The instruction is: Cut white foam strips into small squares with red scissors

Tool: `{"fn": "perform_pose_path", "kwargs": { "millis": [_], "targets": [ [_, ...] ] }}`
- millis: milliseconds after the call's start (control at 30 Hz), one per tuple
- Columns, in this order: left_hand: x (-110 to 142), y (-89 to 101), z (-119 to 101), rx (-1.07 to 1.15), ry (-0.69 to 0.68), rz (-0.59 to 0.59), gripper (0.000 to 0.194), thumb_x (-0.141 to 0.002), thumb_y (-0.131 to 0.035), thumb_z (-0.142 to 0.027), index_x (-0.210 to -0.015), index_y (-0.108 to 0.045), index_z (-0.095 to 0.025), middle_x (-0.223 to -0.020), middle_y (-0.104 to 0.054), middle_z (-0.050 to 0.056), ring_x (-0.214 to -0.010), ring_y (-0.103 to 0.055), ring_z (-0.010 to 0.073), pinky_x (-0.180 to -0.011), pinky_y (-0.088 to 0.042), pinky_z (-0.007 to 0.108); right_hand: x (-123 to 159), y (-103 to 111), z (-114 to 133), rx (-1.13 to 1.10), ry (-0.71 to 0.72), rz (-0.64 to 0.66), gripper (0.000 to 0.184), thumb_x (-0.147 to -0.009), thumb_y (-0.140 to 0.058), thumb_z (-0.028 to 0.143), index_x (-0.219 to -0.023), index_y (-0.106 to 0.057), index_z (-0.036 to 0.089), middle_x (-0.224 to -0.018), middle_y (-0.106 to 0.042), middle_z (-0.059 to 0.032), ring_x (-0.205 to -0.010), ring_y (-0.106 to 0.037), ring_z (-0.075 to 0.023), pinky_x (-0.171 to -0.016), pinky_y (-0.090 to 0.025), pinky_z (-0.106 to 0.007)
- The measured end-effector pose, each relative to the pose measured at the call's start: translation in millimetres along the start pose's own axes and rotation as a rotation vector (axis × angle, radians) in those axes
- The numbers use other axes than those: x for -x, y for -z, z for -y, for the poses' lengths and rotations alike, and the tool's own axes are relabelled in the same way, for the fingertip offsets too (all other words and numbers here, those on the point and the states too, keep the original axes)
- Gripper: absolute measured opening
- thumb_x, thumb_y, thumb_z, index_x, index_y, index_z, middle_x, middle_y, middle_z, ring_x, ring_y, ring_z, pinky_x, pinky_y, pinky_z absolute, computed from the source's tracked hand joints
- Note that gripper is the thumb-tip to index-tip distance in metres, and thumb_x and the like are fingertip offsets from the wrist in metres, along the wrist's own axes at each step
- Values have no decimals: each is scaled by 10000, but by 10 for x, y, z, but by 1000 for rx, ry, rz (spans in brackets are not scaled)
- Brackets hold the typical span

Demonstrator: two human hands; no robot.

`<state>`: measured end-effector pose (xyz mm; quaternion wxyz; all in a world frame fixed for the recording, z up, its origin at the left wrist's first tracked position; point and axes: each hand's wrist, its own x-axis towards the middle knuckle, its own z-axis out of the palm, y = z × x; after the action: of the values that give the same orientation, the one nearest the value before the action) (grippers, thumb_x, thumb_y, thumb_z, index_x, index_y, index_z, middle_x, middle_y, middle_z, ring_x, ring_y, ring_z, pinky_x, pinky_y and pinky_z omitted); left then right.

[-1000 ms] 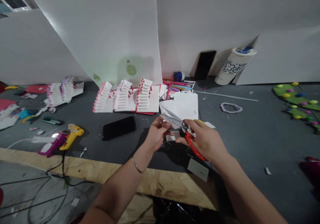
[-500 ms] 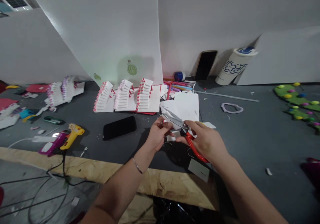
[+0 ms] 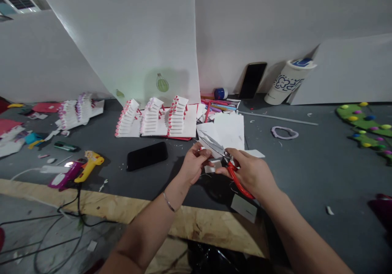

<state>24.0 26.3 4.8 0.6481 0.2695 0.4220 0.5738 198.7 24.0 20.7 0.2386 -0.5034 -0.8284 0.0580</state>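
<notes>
My right hand (image 3: 252, 172) is wrapped round the red handles of a pair of scissors (image 3: 239, 183). The blades point up and left, slightly apart, toward my other hand. My left hand (image 3: 195, 165) pinches with thumb and fingers near the blade tips; the small piece in it looks like white paper, mostly hidden by the fingers and blades. Just beyond the scissors lie white paper sheets (image 3: 229, 127). A small white piece (image 3: 212, 167) is below the blades, between my hands. A grey-white card (image 3: 244, 208) rests at the table edge under my right wrist.
Left of my hands lies a black phone (image 3: 147, 156). Pleated white paper pieces with red tips (image 3: 176, 116) stand behind it. Glue guns (image 3: 89, 166) with cords are at far left. A tumbler (image 3: 286, 82) and another phone (image 3: 252, 80) lean at the back; green felt (image 3: 364, 119) lies right.
Both hands and the scissors keep almost the same place. The whole view has shifted very slightly; nothing has been let go or taken up.
</notes>
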Motion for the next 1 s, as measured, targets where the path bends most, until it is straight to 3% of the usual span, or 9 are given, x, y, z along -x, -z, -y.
{"fn": "perform_pose_path", "kwargs": {
  "millis": [233, 700, 1000],
  "targets": [
    [9, -5, -22, -16, 8, -6, 419, -540, -866, -328, -842, -621, -174, -646, -601, -38, -576, -563, 96, -474, -465, 188, 0, 0, 16, 6, -3, 13, 465, -876, -457, 595, -1024, -639, 194, -731, -674, -70, -547, -602, -192, -485, -307, -266],
    [9, 0, -20, -2, 23, 7, 464, -526, -878, -330, -886, -633, -169, -657, -624, -31, -588, -583, 106, -465, -470, 190, 17, -52, -35, -42, 4, 30, 539, -884, -407, 645, -1024, -638, 179, -668, -671, -69, -495, -592, -186, -483, -324, -269],
    [12, -4, -31, 3, 41, 38, 482, -541, -874, -336, -915, -620, -168, -693, -663, -11, -605, -619, 117, -474, -477, 183, 3, -2, -22, -117, -37, 72, 523, -888, -378, 656, -945, -650, 214, -523, -628, -30, -461, -593, -187, -474, -339, -252]
  ]
}}
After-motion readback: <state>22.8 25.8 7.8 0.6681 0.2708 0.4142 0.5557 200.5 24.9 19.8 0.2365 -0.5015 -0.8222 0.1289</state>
